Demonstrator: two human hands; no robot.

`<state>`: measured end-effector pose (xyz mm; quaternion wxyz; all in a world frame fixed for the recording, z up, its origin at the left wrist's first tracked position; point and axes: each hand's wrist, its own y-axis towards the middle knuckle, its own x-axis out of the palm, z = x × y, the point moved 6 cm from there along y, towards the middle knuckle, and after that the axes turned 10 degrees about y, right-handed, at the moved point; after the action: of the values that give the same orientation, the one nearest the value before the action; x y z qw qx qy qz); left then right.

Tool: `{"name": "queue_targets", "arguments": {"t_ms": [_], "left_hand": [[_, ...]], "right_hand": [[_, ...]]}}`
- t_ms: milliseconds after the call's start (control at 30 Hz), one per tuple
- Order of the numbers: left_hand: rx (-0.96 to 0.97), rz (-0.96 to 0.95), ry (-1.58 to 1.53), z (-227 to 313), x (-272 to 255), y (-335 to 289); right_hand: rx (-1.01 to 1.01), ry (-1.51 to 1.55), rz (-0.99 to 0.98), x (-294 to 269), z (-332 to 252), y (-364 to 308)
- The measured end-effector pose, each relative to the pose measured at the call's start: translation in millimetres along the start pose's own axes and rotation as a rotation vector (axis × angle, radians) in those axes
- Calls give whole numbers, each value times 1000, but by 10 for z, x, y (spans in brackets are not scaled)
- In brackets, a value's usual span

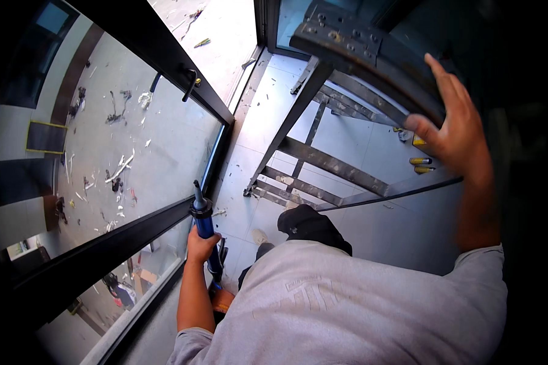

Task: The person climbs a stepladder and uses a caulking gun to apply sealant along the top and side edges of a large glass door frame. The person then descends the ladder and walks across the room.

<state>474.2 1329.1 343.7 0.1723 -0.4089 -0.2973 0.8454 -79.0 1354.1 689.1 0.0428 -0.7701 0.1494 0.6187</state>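
Note:
My left hand (202, 244) is wrapped round the barrel of a blue caulking gun (204, 222). The gun's tapered nozzle (198, 193) points up, close to the black door frame, and an orange part (221, 300) shows at its lower end. On the other side, my right hand (456, 125) is open, fingers stretched and thumb apart, at the right edge of a dark metal stepladder's top (371, 48). Whether its palm touches the ladder cannot be made out. The ladder's worn steps (332, 164) lead down to the tiled floor in front of me.
A black-framed glass door (146, 134) with a black handle (192, 85) stands at my left. Debris (123, 167) litters the floor beyond the glass. Pliers (202, 42) lie outside the doorway. Yellow-and-black cylinders (421, 162) lie right of the ladder.

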Motion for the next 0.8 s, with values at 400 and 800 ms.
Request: {"name": "queue_targets", "arguments": {"t_ms": [400, 800], "left_hand": [[255, -92, -29, -1064, 331, 785], [147, -92, 66, -2516, 511, 413]], "right_hand": [[12, 409, -1, -225, -215, 308], [131, -509, 600, 42, -206, -66]]}}
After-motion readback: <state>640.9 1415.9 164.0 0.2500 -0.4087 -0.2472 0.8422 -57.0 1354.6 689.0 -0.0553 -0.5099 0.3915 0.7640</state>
